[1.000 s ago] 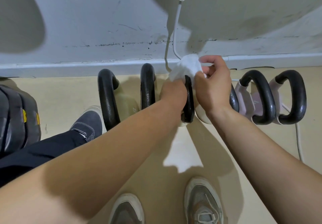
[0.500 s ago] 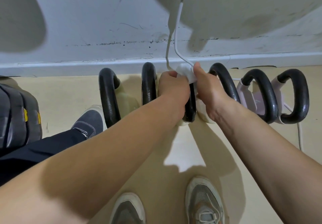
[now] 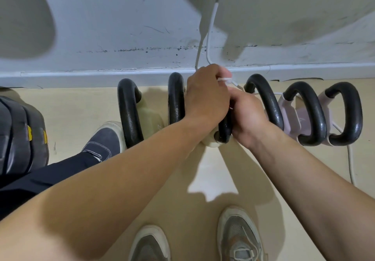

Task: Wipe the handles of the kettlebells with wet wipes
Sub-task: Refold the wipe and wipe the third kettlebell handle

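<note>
Several kettlebells with black handles stand in a row on the floor along the wall. My left hand is closed over the top of the middle kettlebell handle, pressing a white wet wipe around it; only a thin strip of the wipe shows. My right hand grips the same handle lower down on its right side. Two cream kettlebells stand to the left. Another black handle and two pink kettlebells stand to the right.
A white cable hangs down the wall behind my hands, and another cable runs along the floor at right. Another person's dark shoe and leg are at left beside a black object. My shoes are below.
The wipe stood bunched above the handle; now my left hand has closed over it at the handle's top, and my right hand has dropped lower onto the handle.
</note>
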Action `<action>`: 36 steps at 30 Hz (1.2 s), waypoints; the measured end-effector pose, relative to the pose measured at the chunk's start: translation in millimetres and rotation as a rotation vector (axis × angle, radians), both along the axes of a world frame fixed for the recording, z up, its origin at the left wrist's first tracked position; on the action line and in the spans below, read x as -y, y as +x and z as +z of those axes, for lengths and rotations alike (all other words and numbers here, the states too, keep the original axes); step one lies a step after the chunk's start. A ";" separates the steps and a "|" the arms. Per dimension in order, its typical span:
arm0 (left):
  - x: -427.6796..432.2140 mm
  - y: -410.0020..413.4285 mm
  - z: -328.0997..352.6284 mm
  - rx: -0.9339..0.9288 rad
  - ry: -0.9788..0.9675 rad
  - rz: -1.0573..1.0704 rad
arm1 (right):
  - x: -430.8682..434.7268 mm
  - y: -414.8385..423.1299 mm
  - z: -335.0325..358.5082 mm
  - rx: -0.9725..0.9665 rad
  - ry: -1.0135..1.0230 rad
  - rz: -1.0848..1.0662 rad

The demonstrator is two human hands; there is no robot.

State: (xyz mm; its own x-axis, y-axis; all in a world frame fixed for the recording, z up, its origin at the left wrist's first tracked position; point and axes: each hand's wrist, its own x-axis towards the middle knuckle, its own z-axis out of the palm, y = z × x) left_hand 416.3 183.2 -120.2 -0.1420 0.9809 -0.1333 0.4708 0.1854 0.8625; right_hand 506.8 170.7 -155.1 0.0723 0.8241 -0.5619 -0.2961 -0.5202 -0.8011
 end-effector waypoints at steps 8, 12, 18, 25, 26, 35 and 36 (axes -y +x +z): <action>-19.9 -8.1 2.2 -0.229 0.129 -0.141 | 1.2 5.8 2.3 0.036 0.062 0.005; -49.1 -25.7 -13.1 -0.611 0.144 -0.313 | 7.5 -2.0 -0.9 0.105 0.080 -0.039; -56.1 -24.7 -18.8 -0.865 0.129 -0.428 | 0.0 4.6 4.9 0.145 0.130 -0.086; -70.4 -7.3 14.4 -0.216 0.070 -0.195 | 8.1 -1.3 -2.2 0.167 0.092 0.001; -70.6 -3.3 15.8 -0.165 0.059 -0.197 | 9.1 -1.1 -3.2 0.155 0.077 0.007; -65.3 -9.5 10.3 0.222 -0.107 -0.183 | -14.6 3.8 6.3 0.284 0.196 0.028; -65.1 -7.6 11.4 0.230 -0.132 -0.223 | -18.3 5.1 6.7 0.300 0.218 0.061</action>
